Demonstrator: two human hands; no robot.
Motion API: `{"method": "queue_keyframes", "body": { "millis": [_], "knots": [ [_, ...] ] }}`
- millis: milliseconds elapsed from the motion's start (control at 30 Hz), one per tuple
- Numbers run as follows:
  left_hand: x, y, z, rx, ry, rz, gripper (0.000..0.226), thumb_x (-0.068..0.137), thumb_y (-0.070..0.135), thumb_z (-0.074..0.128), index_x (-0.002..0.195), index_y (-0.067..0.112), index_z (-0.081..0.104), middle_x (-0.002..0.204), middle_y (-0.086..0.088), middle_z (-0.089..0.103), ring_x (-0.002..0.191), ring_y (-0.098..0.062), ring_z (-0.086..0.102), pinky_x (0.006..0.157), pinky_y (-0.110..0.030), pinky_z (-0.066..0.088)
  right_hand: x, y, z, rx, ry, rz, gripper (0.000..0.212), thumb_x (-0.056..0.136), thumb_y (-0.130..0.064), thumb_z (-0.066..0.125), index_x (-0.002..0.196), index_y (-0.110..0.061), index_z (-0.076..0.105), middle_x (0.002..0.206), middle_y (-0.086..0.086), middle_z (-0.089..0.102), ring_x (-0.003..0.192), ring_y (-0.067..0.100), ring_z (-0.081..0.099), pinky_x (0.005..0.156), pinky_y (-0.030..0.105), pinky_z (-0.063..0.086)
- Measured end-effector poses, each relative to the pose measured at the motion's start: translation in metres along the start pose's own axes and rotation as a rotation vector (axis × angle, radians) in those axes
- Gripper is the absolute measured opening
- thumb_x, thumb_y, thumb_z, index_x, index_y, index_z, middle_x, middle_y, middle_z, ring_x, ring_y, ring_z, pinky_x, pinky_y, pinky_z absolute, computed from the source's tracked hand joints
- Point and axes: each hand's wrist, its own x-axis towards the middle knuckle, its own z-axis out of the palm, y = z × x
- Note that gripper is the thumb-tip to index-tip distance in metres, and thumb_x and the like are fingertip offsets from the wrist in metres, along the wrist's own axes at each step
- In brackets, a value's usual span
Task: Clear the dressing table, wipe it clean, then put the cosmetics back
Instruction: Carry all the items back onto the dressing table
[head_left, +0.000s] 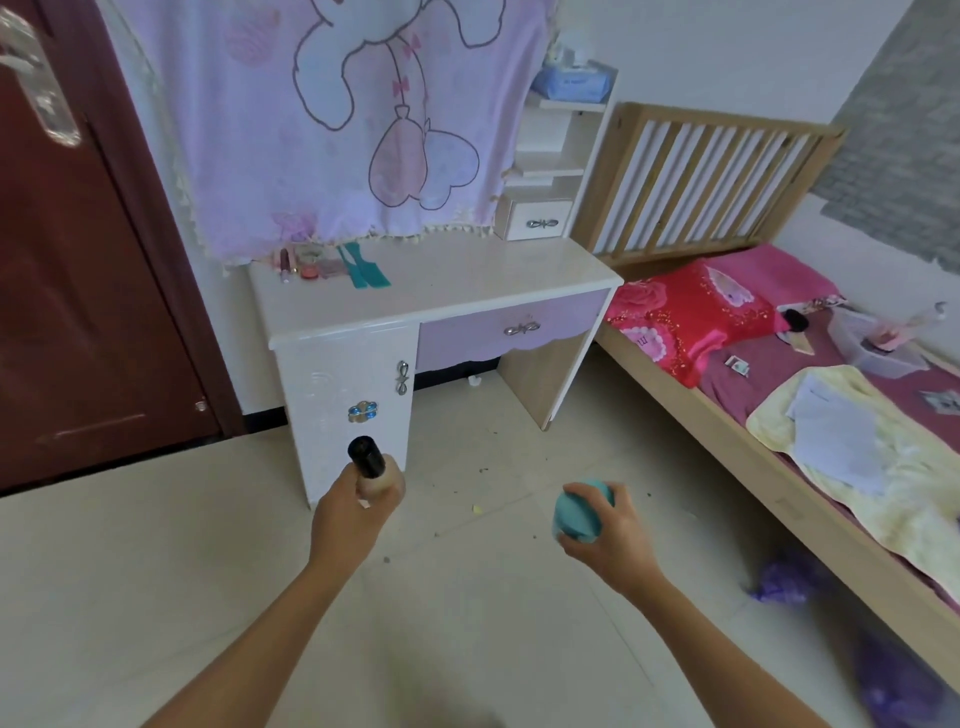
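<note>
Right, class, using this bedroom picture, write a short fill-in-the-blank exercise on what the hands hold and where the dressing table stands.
1. The left hand grips a bottle with a ____ cap.
2. The round teal object is held in the fingers of the ____ hand.
3. The dressing table stands between the door and the ____.

Missing words: black; right; bed.

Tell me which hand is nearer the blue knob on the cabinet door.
Left. The left hand, gripping a black-capped bottle, is directly in front of the blue knob; the right hand, holding a teal object, is off to its right.
</note>
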Motion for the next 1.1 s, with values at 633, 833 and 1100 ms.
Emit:
{"method": "queue_keyframes", "body": {
  "millis": [633,833,1100],
  "knots": [
    [0.166,0.083,0.133,0.021,0.245,-0.042,0.026,0.082,0.014,0.067,0.099,0.024,0.05,0.085,0.005,0.058,0.082,-0.016,0.054,0.066,-0.025,0.039,0.291,0.059,-0.036,0.217,-0.069,-0.177,0.056,0.072,-0.017,0.074,0.121,-0.028,0.051,0.111,-0.004,0.028,0.092,0.014,0.041,0.077,0.018,0.038],
    [0.191,0.075,0.149,0.082,0.251,-0.131,0.022,0.082,0.017,0.067,0.097,0.024,0.051,0.082,0.008,0.058,0.079,-0.018,0.057,0.067,-0.02,0.042,0.334,0.062,-0.016,0.268,-0.176,-0.201,0.053,0.073,-0.016,0.074,0.12,-0.028,0.052,0.112,0.0,0.031,0.09,0.014,0.041,0.052,0.002,0.039],
    [0.277,0.083,0.136,0.071,0.29,-0.138,0.021,0.081,0.018,0.067,0.092,0.026,0.051,0.08,0.007,0.06,0.077,-0.016,0.057,0.067,-0.024,0.043,0.422,0.029,0.0,0.249,-0.187,-0.258,0.054,0.071,-0.017,0.074,0.12,-0.027,0.052,0.111,-0.003,0.029,0.094,0.014,0.041,0.077,0.021,0.042]
  ]
}}
